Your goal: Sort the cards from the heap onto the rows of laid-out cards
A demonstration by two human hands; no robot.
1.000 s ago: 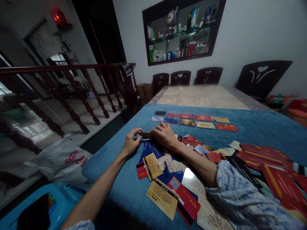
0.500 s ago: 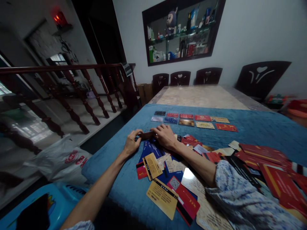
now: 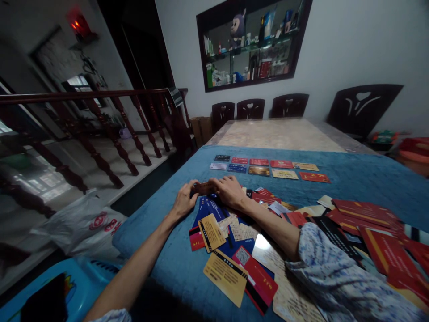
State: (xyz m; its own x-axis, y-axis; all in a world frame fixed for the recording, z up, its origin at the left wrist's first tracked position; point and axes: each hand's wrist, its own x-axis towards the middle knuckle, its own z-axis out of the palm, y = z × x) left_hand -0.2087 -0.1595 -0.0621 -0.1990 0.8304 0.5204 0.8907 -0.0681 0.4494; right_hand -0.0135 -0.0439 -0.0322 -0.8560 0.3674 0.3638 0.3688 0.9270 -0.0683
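Head view: from my remote seat I look forward and down on a table [image 3: 281,134], partly covered by a blue cloth [image 3: 362,179].
Left hand [image 3: 184,198]: thumb and fingers clamped on one end of a brown card [image 3: 203,188].
Right hand [image 3: 230,191]: I see its fingers closed on that card's opposite end.
Brown card: spans the gap between the two hands, a broad face turned toward me (any print is too small for me to read).
Blue cards [image 3: 211,208]: just on the near side of both hands.
Yellow cards [image 3: 226,275]: nearer me than either hand.
Card rows [image 3: 258,171]: two lines of five, beyond the right hand.
Red cards [image 3: 378,241]: heaped well to the right hand's right.
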